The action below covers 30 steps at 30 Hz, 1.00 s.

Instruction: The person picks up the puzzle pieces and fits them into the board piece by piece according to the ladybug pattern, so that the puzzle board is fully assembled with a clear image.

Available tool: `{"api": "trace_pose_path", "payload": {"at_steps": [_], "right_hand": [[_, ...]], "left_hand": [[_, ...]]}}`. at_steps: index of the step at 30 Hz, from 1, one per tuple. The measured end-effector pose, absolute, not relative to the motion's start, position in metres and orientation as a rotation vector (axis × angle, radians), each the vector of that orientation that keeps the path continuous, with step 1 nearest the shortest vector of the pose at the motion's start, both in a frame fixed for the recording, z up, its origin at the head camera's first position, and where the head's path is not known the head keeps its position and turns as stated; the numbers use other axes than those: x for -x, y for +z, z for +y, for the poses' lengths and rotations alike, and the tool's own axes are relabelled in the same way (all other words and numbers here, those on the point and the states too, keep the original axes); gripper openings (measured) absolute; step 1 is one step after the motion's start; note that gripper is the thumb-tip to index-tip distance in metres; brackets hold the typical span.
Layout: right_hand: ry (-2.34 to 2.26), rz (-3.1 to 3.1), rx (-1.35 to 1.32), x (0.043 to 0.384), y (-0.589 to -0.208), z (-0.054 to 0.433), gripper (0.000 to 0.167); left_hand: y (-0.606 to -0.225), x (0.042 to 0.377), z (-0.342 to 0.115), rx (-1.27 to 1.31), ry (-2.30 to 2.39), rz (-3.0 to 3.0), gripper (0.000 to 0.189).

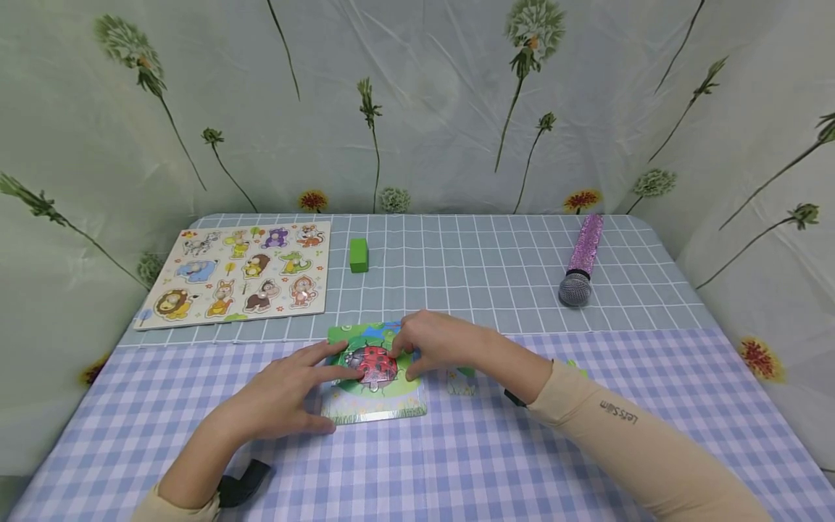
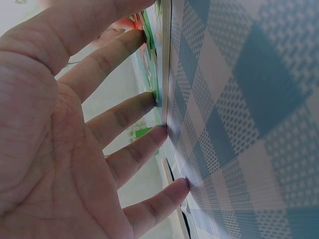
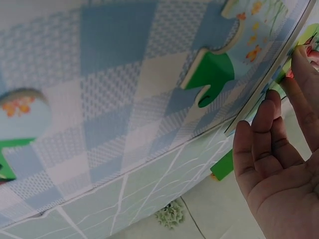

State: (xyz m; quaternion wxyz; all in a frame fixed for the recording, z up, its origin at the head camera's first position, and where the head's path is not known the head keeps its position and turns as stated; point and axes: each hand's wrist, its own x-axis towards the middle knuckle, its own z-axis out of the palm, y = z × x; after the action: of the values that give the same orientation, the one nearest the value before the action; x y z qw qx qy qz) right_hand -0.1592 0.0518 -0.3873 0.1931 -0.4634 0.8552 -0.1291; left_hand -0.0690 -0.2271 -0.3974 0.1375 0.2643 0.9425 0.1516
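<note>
A ladybug jigsaw puzzle point(image 1: 375, 406) lies on the checkered cloth, its red ladybug in the middle. My left hand point(image 1: 287, 388) spreads over its left side; two fingertips touch the picture and the thumb rests by the near left corner. In the left wrist view the fingers point(image 2: 124, 117) are extended along the board's edge. My right hand point(image 1: 440, 341) reaches in from the right, thumb and index finger at a light green puzzle piece point(image 3: 288, 68) on the board's right side. The right hand's other fingers are bent. A loose puzzle piece point(image 1: 462, 384) lies right of the board.
At the back left lies a wooden animal puzzle board point(image 1: 251, 272). A green block point(image 1: 359, 255) stands behind the ladybug puzzle, and a microphone point(image 1: 579, 268) with a glittery pink handle lies back right. Another loose piece point(image 1: 574, 366) shows partly behind the right forearm.
</note>
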Motion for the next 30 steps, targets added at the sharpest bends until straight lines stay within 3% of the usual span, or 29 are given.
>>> {"api": "trace_pose_path", "payload": {"at_steps": [16,30], "right_hand": [[-0.388,2.425,1.341,0.156,-0.388,0.06,0.036],[-0.343,2.564,1.131,0.14,-0.374,0.104,0.043]], "left_hand": [[-0.399,0.069,-0.228,-0.784,0.445,2.737,0.076],[-0.399,0.068,-0.227,-0.773,0.441,2.754,0.077]]}}
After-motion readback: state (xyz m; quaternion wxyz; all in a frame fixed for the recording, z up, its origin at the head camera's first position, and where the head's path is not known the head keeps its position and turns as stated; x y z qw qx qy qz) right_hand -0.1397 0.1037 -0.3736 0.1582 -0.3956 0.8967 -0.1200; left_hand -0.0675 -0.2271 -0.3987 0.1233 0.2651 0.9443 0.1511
